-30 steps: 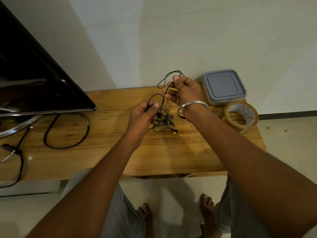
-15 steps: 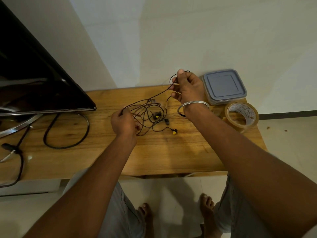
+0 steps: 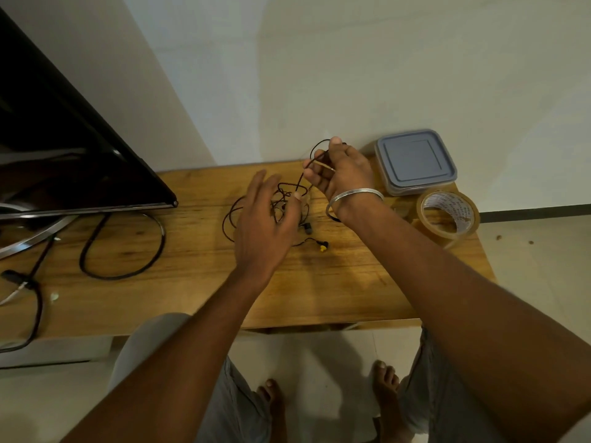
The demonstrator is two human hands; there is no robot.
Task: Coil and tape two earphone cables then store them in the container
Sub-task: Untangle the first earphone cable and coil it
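Left hand [image 3: 265,227] — fingers spread — hides much of the tangled earphone cables [image 3: 287,190].

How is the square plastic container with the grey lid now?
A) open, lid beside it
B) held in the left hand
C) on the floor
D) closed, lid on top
D: the grey lid sits flat on the square plastic container, which stands on the wooden table.

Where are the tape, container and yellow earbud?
tape [image 3: 455,210]: head view, printed inner core.
container [image 3: 414,158]: head view, lid centre.
yellow earbud [image 3: 323,248]: head view, yellow tip.
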